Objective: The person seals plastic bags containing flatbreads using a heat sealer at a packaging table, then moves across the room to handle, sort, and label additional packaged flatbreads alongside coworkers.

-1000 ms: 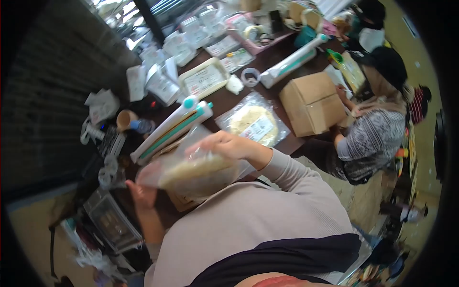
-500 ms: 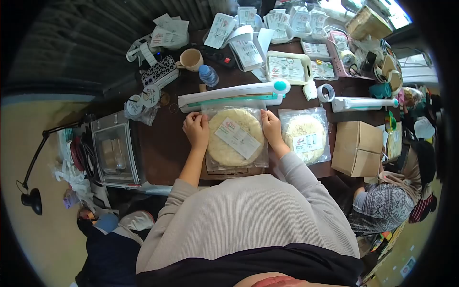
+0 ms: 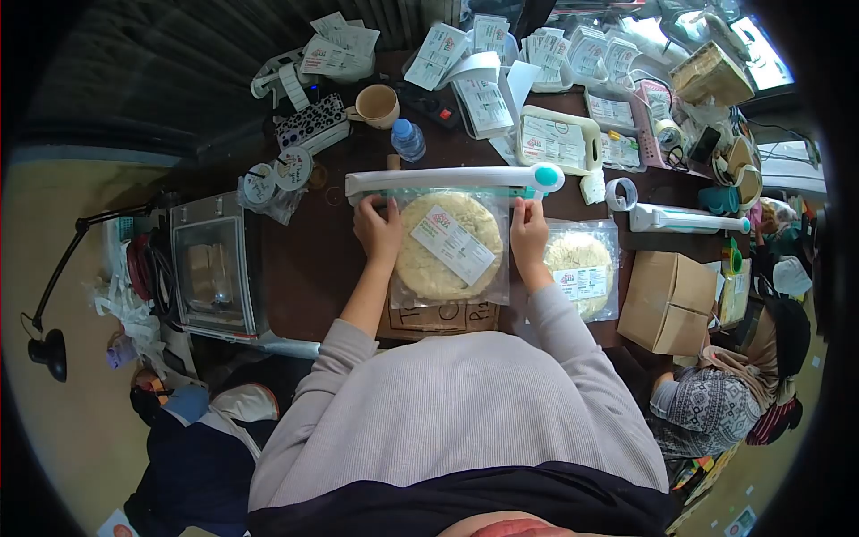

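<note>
A clear plastic bag with a round, flat, pale food and a white label lies in front of me, its top edge at the long white sealer. My left hand is closed at the bag's upper left corner. At the upper right corner my right hand is closed with fingers bent, beside the sealer's turquoise end. Under the bag's lower edge shows a piece of cardboard with writing. To the right lies a second labelled bag of round food.
A cardboard box and a second white sealer are at the right. Beyond the near sealer stand a blue-capped bottle, a mug and stacks of labels. A co-worker is at the right.
The tilted, blurred view has levelled. The bag I held up is now flat, and since half a second ago it has moved up against the sealer, showing more cardboard below.
</note>
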The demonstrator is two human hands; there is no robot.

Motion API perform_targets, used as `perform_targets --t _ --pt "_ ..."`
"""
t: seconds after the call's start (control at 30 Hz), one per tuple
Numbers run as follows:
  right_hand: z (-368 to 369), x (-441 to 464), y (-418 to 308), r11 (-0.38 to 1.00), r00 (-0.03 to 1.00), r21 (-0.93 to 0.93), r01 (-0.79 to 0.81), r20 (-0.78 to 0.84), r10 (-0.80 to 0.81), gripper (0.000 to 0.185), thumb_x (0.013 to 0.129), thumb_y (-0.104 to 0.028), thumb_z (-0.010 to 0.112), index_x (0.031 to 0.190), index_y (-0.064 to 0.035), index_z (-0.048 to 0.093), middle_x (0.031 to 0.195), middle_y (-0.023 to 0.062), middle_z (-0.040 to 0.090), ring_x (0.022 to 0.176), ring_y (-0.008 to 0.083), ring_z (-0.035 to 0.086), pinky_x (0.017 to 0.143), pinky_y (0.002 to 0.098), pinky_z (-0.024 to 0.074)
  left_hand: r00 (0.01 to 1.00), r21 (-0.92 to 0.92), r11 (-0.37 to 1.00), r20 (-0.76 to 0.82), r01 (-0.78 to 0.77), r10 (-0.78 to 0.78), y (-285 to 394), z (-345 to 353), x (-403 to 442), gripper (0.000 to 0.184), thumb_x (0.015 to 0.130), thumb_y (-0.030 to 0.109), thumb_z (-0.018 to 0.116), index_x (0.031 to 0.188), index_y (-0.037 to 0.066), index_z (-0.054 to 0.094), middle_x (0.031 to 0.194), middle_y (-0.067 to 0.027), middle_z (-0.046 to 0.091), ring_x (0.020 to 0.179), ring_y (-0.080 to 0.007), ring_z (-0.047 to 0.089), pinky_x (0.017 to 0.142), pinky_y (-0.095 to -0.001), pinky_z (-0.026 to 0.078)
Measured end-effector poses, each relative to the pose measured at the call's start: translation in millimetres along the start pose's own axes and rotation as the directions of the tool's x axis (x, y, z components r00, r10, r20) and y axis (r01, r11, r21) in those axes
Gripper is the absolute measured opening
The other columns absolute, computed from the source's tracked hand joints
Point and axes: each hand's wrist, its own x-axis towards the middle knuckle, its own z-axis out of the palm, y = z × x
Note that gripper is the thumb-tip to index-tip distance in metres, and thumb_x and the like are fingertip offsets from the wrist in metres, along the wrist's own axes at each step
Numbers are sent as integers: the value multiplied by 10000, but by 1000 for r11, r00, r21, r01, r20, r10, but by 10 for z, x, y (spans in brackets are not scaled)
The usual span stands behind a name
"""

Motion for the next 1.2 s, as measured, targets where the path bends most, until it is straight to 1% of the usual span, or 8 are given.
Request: perform_targets --t 0.1,0.27,0.4,0.47,0.5,0.77,0.97,1.2 --pt "-206 -61 -490 965 973 196 174 117 -199 140 903 -101 611 799 -14 574 617 73 544 551 179 524 535 290 417 881 100 881 -64 -462 469 334 -195 -201 529 832 315 646 1227 30 440 1248 -163 485 1202 -365 423 1018 -523 280" --pt "2 563 -1465 818 774 1 575 326 -543 224 938 -227 539 845 -37 613 762 97 611 773 263 615 684 361 484 622 47 702 506 -711 597 633 -28 -744 719 888 522 487 1432 87 308 1511 -160 215 1426 -305 134 1136 -555 8" --pt "467 898 -1266 737 599 -322 594 789 -138 554 961 -507 328 992 -59 653 964 125 660 982 319 609 848 408 472 637 155 689 563 -707 527 548 142 -749 742 905 557 403 1478 116 237 1544 -136 169 1440 -268 101 1138 -538 -12" --pt "601 938 -1401 692 473 -498 522 845 251 716 942 -616 223 1085 -58 648 1073 161 655 1063 341 588 924 409 443 639 182 670 550 -719 537 521 166 -755 737 909 567 379 1473 110 251 1543 -128 180 1437 -266 116 1136 -543 -7" --pt "749 976 -1238 685 429 -495 535 857 285 801 908 -686 158 1153 -102 648 1160 159 630 1119 322 575 952 418 434 639 194 663 553 -723 535 527 168 -750 731 910 564 379 1469 107 262 1540 -128 188 1436 -266 120 1135 -544 -7" --pt "963 846 -789 711 658 -548 441 736 159 750 900 -670 266 890 -73 720 904 155 692 904 339 651 815 421 496 646 140 691 519 -709 559 497 180 -766 678 910 518 410 1427 82 351 1507 -141 264 1421 -279 172 1129 -553 7" --pt "929 811 -891 711 681 -560 425 715 155 729 900 -667 284 857 -84 721 858 149 691 875 317 654 789 411 500 587 133 652 594 -746 550 458 13 -864 662 917 521 384 1405 73 393 1507 -141 270 1424 -274 158 1134 -541 -9" --pt "1035 839 -772 694 688 -556 458 716 120 679 910 -627 318 914 -66 700 955 183 671 951 353 616 829 446 465 430 -177 672 648 -719 629 -90 -549 -1173 657 910 446 478 1416 48 344 1481 -144 317 1402 -269 240 1144 -503 83"
